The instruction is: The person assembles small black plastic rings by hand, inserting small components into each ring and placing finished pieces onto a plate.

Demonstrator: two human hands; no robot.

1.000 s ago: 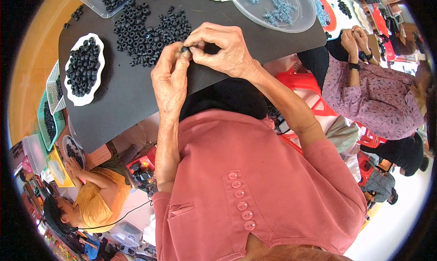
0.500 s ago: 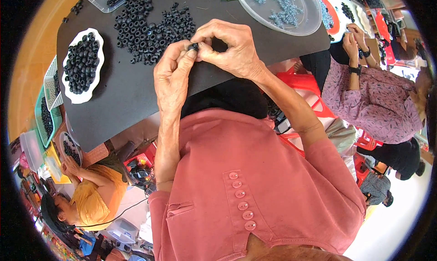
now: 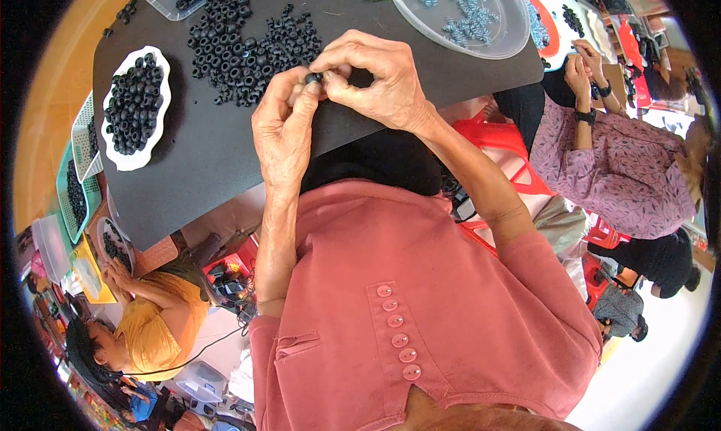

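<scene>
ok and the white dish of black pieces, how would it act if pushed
The white dish would probably slide rather than tip, since it looks wide and low. Its small, rounded black pieces lie heaped and loose, so a sharp shove might send a few rolling out.

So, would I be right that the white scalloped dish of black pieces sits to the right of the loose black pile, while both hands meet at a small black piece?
Not quite: the head view shows the white scalloped dish to the left of the loose black pile. The left hand and right hand do meet at a small black piece.
</scene>
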